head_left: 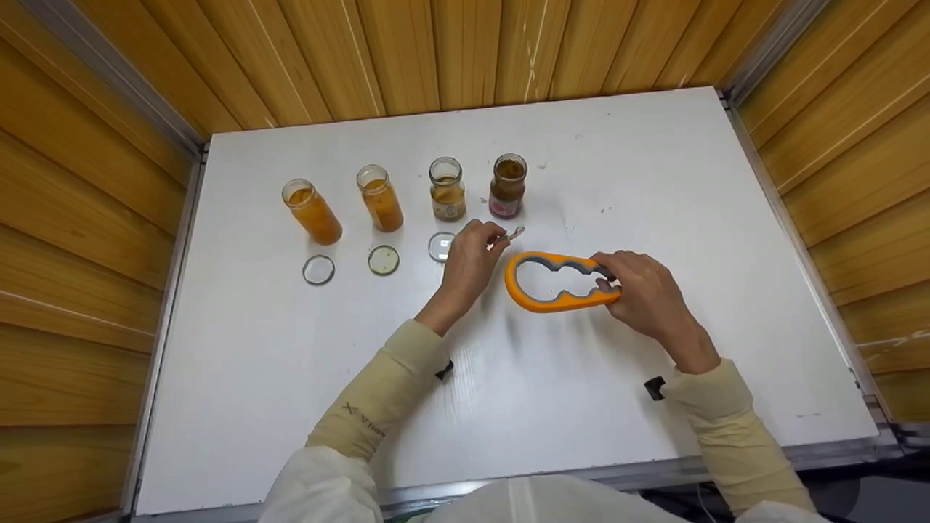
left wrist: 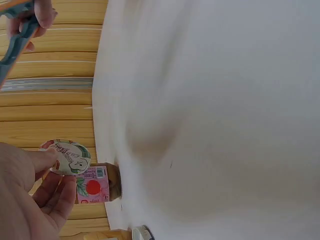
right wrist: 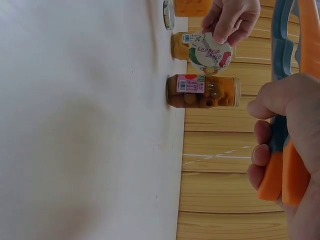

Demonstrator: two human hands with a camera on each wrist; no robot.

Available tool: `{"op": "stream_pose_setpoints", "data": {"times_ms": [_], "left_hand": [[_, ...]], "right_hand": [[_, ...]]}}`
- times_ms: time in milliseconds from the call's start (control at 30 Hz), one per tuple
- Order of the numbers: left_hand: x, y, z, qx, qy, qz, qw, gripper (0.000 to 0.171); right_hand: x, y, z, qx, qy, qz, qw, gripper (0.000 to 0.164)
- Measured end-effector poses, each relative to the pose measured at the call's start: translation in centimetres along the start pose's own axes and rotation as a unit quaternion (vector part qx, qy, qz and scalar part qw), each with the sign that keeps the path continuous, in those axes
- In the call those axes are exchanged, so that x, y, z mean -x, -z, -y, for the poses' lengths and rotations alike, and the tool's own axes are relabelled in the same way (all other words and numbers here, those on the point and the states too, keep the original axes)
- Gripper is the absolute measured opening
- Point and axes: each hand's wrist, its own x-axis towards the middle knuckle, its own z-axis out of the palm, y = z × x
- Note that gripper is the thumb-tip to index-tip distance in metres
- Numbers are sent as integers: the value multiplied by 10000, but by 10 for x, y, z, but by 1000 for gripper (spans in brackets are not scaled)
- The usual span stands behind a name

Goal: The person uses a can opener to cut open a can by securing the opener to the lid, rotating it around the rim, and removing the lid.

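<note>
Between thumb and fingers, my left hand (head_left: 470,260) pinches a round jar lid (head_left: 515,233) above the table. Printed lettering and fruit pictures cover the lid's top, seen in both wrist views. My right hand (head_left: 647,290) grips the handle ends of an orange and grey jar opener (head_left: 512,285), held in the air with its loop pointing left. Just beyond the lid stands an uncapped jar of brown fruit (head_left: 506,190), with a pink label (left wrist: 93,186) in the left wrist view. The opener is apart from every jar.
Left of the brown jar stand a paler yellow jar (head_left: 448,200) and two taller orange jars (head_left: 385,209), all uncapped. Loose lids (head_left: 318,269) lie on the white table (head_left: 247,378) in front of them. Wood-patterned walls (head_left: 465,54) enclose the back and sides.
</note>
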Motion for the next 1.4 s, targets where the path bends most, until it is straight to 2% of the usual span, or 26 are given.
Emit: {"op": "stream_pose_setpoints", "data": {"times_ms": [133,300,433,600,867,1167,1300,1400], "left_hand": [[-6,-9,6,-778,-548,-8,9955,8],[-11,-20,19,-1805,-1327,-206,9744,10],[-14,-25,24,-2280,-1687,-182,9588,12],[-18,-29,22,-2711,-1954,-116,9424,15],[-14,-38,21,-3667,-2455,12,8974,19],[-11,-44,20,-4137,-2372,514,8775,20],[-13,-45,19,-4155,-2286,596,8784,20],[-14,-45,20,-4022,-2246,567,8858,20]], "right_hand": [[3,0,1,-64,-117,12,9999,41],[3,-1,3,-169,-195,66,9996,41],[4,-1,3,-218,-257,97,9994,42],[6,-3,2,-251,-280,125,9992,42],[6,-2,1,-203,-210,78,9995,40],[8,-2,1,-255,-289,116,9992,40],[8,-3,0,-268,-290,108,9992,40],[9,-2,-1,-278,-302,106,9991,40]]}}
